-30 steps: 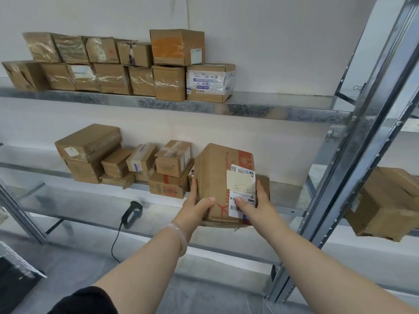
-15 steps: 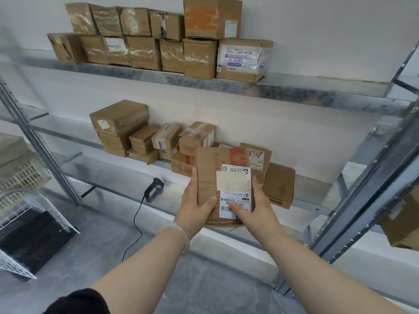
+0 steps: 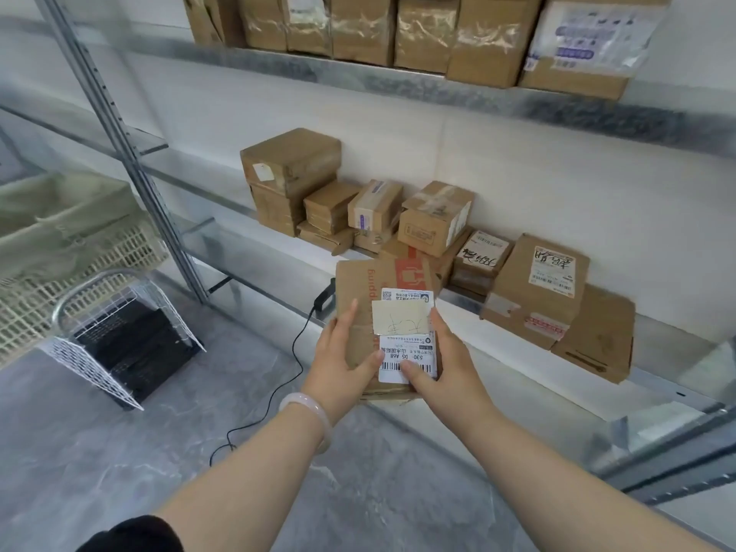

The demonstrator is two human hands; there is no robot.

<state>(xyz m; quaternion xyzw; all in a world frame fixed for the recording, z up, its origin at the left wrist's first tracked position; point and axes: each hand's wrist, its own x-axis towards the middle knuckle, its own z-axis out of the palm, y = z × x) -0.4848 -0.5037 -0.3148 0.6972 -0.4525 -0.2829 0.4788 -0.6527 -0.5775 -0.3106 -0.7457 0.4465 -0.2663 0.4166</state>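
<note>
A cardboard parcel (image 3: 370, 296) is held between the left hand (image 3: 342, 364) and right hand (image 3: 446, 364), in front of the middle shelf's (image 3: 239, 245) front edge. Behind it, stacked boxes (image 3: 358, 209) stand at the shelf's back edge, with a labelled box (image 3: 545, 284) to their right. A barcode scanner (image 3: 324, 298) lies just left of the parcel. More boxes (image 3: 422, 29) line the upper shelf (image 3: 478, 97). Far left, a wire basket (image 3: 127, 332) sits on the floor (image 3: 119, 452).

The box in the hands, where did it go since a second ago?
The left hand and the right hand pulled the box back off the shelf, toward the person and lower, uncovering the labelled boxes that stood behind it. Both hands still grip its sides, as before. The stacked boxes and the scanner stayed put.
</note>
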